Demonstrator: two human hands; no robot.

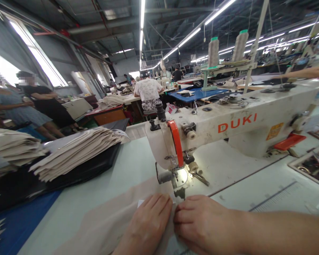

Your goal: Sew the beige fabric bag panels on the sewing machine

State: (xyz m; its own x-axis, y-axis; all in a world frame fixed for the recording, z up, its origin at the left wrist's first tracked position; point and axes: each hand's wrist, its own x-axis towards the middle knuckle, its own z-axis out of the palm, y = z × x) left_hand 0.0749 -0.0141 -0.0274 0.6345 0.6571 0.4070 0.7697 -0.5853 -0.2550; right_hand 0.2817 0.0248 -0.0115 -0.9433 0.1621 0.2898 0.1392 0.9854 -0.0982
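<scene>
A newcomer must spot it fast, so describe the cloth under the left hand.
Find the big white sewing machine lettered DUKI. In front of its needle end, on the pale table, the left hand rests on a beige cloth. Unlike the pale cloth stacks farther left, this one lies spread flat.

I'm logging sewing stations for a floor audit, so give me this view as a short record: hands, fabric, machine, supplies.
Left hand: resting on pale fabric, fingers pointing toward the machine head
Right hand: close beside the left, fingers curled; grip hidden
Fabric: spread on the tabletop in front of the machine
Machine: white sewing machine lettered DUKI, work light lit
Supplies: layered pale pieces on black material, left; two thread spools above the machine
</scene>
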